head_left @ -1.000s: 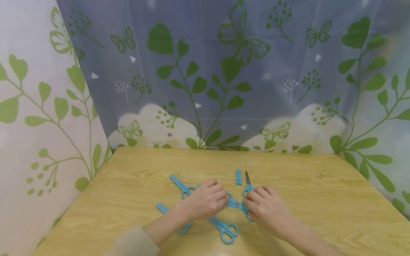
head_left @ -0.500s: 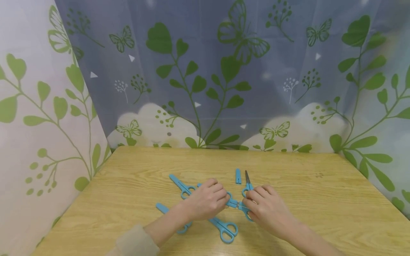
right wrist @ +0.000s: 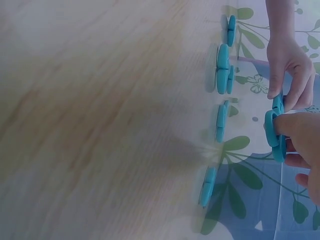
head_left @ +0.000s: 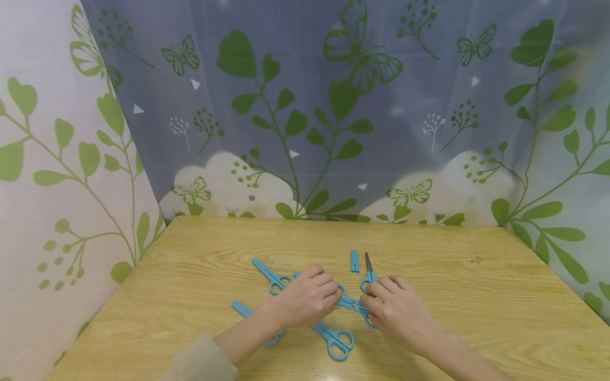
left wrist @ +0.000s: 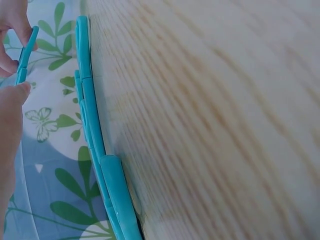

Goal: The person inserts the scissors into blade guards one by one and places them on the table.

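Above the table, my right hand (head_left: 400, 313) pinches the handles of a pair of light blue scissors (right wrist: 270, 131). My left hand (head_left: 310, 297) pinches the light blue blade cover (head_left: 346, 302) of the same scissors. A short strip of metal shows between cover and handles. Just beyond my right hand lie scissors with a bare dark blade (head_left: 369, 264), partly hidden by the fingers. A loose blue cover (head_left: 355, 261) is to their left.
Several covered blue scissors lie around my left arm: one pair (head_left: 268, 273) behind it, another pair (head_left: 242, 309) partly under the forearm, and a third (head_left: 337, 344) in front. The wooden table (head_left: 476, 296) ends at a leaf-patterned curtain (head_left: 305, 106).
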A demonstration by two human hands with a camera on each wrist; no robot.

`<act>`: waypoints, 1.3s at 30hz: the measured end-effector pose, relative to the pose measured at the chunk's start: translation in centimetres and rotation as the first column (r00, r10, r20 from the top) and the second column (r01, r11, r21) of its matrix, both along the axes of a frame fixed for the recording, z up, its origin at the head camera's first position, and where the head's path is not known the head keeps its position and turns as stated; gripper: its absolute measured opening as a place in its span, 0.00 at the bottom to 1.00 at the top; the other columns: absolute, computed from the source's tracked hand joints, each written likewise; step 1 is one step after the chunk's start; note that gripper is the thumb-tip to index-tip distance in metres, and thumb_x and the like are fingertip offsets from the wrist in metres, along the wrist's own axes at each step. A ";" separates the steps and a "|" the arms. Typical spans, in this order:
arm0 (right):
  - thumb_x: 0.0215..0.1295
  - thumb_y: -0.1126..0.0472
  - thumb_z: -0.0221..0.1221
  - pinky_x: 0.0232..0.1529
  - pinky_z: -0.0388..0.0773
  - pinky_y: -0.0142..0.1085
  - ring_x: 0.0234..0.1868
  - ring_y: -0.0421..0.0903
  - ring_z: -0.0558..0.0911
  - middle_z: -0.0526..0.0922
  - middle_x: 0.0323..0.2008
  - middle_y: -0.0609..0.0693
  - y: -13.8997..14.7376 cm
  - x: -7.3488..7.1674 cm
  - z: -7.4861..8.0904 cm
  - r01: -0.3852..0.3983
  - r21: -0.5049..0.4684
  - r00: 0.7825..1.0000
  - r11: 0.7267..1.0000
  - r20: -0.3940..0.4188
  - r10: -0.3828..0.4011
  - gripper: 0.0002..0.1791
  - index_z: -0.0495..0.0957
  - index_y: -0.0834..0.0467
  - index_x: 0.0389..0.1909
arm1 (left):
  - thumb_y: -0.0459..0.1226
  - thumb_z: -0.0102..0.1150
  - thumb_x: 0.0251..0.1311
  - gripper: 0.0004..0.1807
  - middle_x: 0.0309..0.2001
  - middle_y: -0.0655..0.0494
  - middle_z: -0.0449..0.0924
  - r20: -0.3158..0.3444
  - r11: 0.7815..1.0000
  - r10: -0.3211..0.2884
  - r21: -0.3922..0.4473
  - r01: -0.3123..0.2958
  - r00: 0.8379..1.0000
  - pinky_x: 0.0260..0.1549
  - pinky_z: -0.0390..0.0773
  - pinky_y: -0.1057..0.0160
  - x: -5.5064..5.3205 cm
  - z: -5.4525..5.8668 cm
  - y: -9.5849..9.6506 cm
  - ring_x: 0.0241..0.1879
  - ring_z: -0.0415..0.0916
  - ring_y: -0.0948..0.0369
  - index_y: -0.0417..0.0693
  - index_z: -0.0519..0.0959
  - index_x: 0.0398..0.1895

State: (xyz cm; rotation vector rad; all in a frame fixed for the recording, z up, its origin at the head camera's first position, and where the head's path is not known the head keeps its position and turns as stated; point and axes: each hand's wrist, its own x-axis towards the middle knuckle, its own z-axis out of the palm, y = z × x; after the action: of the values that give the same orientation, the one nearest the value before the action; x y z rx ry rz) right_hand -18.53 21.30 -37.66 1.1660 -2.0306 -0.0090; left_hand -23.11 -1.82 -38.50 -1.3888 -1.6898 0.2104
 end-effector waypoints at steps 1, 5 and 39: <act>0.32 0.65 0.68 0.38 0.73 0.42 0.34 0.46 0.76 0.78 0.33 0.47 0.0 0.0 0.0 0.002 0.002 1.000 1.000 0.001 -0.002 0.16 0.80 0.56 0.30 | 0.44 0.61 0.53 0.07 0.30 0.62 0.81 0.003 1.000 0.006 -0.005 -0.006 1.000 0.41 0.70 0.67 0.0 0.0 0.0 0.31 0.74 0.66 0.52 0.83 0.29; 0.31 0.62 0.72 0.39 0.73 0.41 0.34 0.46 0.76 0.77 0.33 0.47 -0.1 0.1 0.1 0.012 0.022 1.000 1.000 0.005 -0.012 0.18 0.81 0.56 0.29 | 0.47 0.61 0.54 0.10 0.31 0.63 0.81 0.034 0.999 0.036 -0.023 -0.035 0.999 0.42 0.70 0.67 0.2 0.0 0.1 0.32 0.75 0.66 0.52 0.84 0.30; 0.34 0.62 0.72 0.36 0.71 0.42 0.31 0.43 0.72 0.71 0.28 0.41 1.4 0.7 -0.9 0.115 0.025 0.966 0.993 0.229 -0.118 0.15 0.79 0.52 0.26 | 0.54 0.57 0.56 0.13 0.34 0.69 0.80 0.152 0.970 0.174 -0.199 -0.142 0.973 0.48 0.66 0.67 0.6 -0.1 2.3 0.36 0.73 0.68 0.59 0.82 0.33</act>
State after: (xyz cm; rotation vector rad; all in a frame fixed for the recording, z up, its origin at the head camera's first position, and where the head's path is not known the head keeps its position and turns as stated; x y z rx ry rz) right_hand -17.82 22.69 -38.60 1.0948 -2.3043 0.0586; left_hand -22.54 0.44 -38.64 -1.4413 -1.9658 0.3591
